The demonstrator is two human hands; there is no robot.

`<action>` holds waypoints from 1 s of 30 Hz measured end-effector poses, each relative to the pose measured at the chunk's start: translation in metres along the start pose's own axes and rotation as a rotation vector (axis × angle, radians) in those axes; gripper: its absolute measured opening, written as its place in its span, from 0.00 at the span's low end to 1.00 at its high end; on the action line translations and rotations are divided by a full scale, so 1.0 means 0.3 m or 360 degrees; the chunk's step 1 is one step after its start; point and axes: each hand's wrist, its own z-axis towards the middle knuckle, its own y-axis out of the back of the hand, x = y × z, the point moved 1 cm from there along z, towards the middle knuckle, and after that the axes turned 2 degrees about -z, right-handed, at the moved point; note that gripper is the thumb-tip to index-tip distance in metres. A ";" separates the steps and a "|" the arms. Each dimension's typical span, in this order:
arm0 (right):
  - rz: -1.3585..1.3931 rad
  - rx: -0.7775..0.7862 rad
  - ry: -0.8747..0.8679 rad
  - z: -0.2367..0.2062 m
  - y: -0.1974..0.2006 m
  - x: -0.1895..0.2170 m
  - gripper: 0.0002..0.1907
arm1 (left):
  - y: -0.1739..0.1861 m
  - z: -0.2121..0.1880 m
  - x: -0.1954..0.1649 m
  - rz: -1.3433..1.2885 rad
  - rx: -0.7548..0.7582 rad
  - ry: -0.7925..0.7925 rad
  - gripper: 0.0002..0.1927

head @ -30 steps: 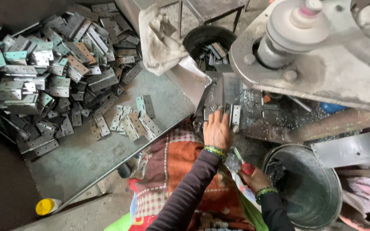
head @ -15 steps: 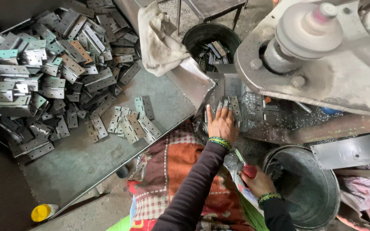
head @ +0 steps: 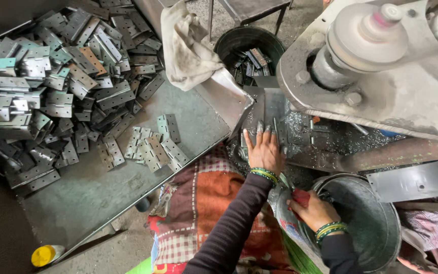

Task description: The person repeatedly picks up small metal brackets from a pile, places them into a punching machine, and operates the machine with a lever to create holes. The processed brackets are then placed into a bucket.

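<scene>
Grey metal hinges (head: 51, 96), orange-red checked cloth (head: 204, 203), green-yellow bangles (head: 264, 175), yellow cap (head: 42, 255), off-white rag (head: 188, 45), dark grey bucket (head: 376, 238).

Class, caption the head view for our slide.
Left hand presses flat on grey metal plate; right hand grips round steel bucket.

A metalworking workshop: a heap of stamped metal hinges (head: 51, 91) covers a grimy steel worktop (head: 102, 182), beside a heavy grey press machine (head: 381, 76) (metal shavings strewn at its base) and battered metal buckets (head: 376, 223) holding parts.
</scene>
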 end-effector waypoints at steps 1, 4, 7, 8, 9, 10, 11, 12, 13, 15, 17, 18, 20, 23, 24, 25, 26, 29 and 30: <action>0.0004 -0.0031 -0.0016 0.000 -0.027 -0.011 0.46 | -0.009 0.016 0.001 0.0002 -0.0102 -0.0030 0.34; 0.0341 -0.0061 0.0048 0.016 -0.177 -0.019 0.41 | -0.034 0.031 0.020 0.0036 -0.0131 -0.0070 0.33; 0.0540 -0.0153 0.0234 0.040 -0.272 -0.031 0.42 | -0.035 0.011 0.044 -0.0089 -0.0361 -0.0173 0.30; 0.0450 -0.0107 0.0191 0.050 -0.281 -0.026 0.43 | -0.031 0.005 0.057 -0.0078 -0.0287 -0.0160 0.30; 0.0359 -0.0058 0.0130 0.050 -0.275 -0.028 0.45 | -0.029 -0.007 0.062 -0.0079 -0.0197 -0.0150 0.31; 0.0270 -0.0034 0.0072 0.055 -0.254 -0.024 0.46 | -0.025 -0.011 0.065 -0.0085 -0.0126 -0.0156 0.32; 0.0336 -0.0046 0.0181 0.059 -0.215 -0.018 0.42 | -0.018 -0.013 0.067 -0.0068 -0.0118 -0.0154 0.29; 0.0395 -0.0040 0.0294 0.050 -0.169 -0.021 0.38 | -0.012 -0.020 0.067 -0.0049 -0.0100 -0.0133 0.26; 0.0457 -0.0020 0.0397 0.028 -0.128 -0.028 0.33 | -0.007 -0.028 0.065 -0.0031 -0.0066 -0.0109 0.23; 0.0131 0.0133 0.0184 0.025 -0.056 -0.034 0.33 | 0.002 -0.039 0.053 0.0002 -0.0260 -0.0167 0.25; 0.0041 0.0147 0.0095 0.022 -0.035 -0.042 0.33 | -0.003 -0.036 0.037 0.0025 -0.0284 -0.0184 0.23; 0.0079 0.0123 0.0117 0.024 -0.048 -0.046 0.34 | -0.010 -0.034 0.031 0.0040 -0.0201 -0.0142 0.21; 0.0217 0.0010 0.0171 0.027 -0.128 -0.054 0.37 | -0.025 -0.034 0.024 0.0075 -0.0111 -0.0091 0.19; 0.0346 -0.0220 0.0189 0.045 -0.303 -0.065 0.40 | -0.039 -0.040 0.033 0.0089 -0.0252 -0.0137 0.21; 0.0340 -0.0200 0.0181 0.058 -0.344 -0.079 0.42 | -0.041 -0.044 0.039 0.0064 -0.0396 -0.0198 0.22; 0.0333 -0.0174 0.0168 0.075 -0.375 -0.078 0.43 | -0.039 -0.046 0.050 0.0056 -0.0550 -0.0252 0.22; 0.0373 -0.0191 0.0227 0.088 -0.394 -0.075 0.42 | -0.041 -0.049 0.068 0.0049 -0.0431 -0.0221 0.21; 0.0500 -0.0181 0.0329 0.104 -0.340 -0.090 0.39 | -0.054 -0.045 0.087 0.0011 -0.0187 -0.0177 0.20; 0.0550 -0.0121 0.0361 0.105 -0.291 -0.098 0.37 | -0.058 -0.035 0.086 0.0025 -0.0199 -0.0177 0.20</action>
